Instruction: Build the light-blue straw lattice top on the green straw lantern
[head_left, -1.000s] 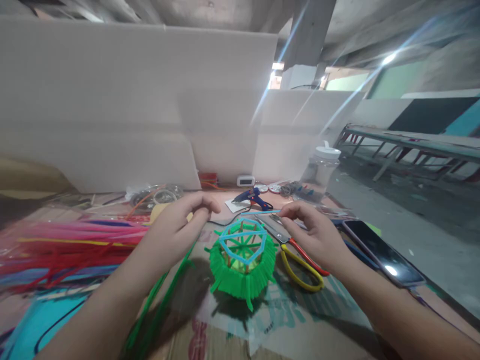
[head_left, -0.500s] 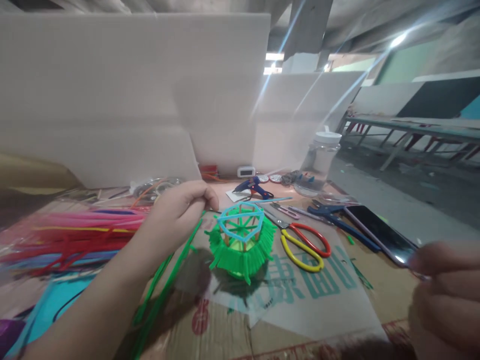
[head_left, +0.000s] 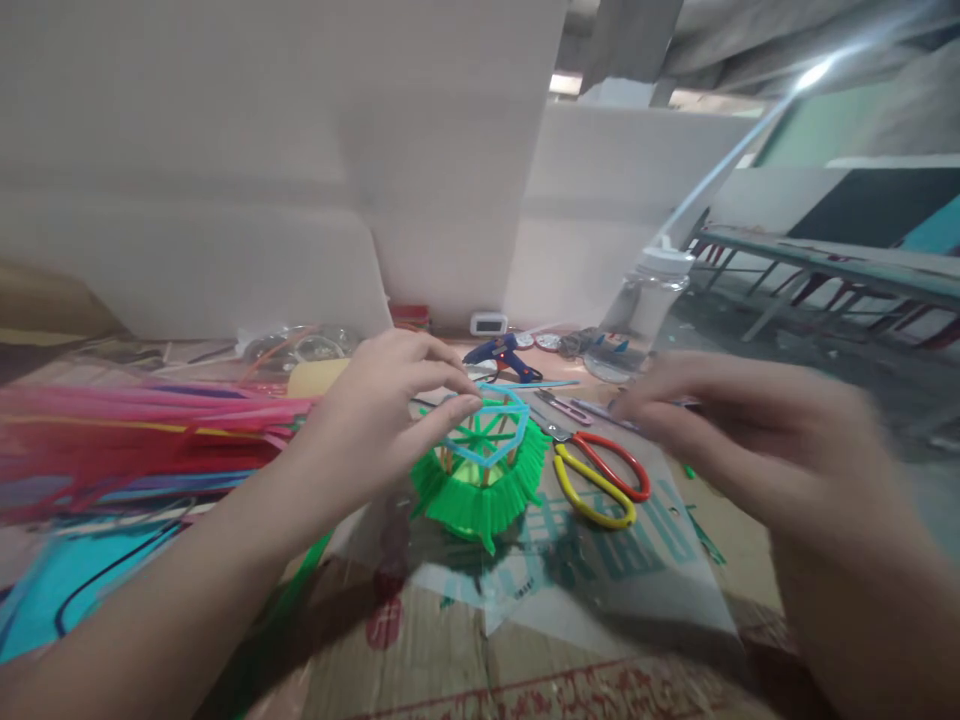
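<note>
A green fringed piece (head_left: 484,505) with a light blue polygonal frame (head_left: 491,458) on top stands at the middle of the table. My left hand (head_left: 420,395) is at the frame's upper left edge, thumb and fingers close together on or just above it; whether they pinch it is unclear. To the right, above the tools, hovers my right hand (head_left: 742,430), thumb and fingertips brought together; anything between them is too small to tell. Scissors (head_left: 600,480) with red and yellow handles lie between the hands.
A blue glue gun (head_left: 506,357), a small white clock (head_left: 489,323) and a clear jar (head_left: 649,300) are at the back. Pink and red fuzzy stems (head_left: 150,440) lie at the left. A pink cutter (head_left: 566,407) sits behind the scissors.
My left hand has moved right onto or over the blue frame. My right hand has come in from the right edge, now covering the phone and pliers. The camera view has shifted slightly.
</note>
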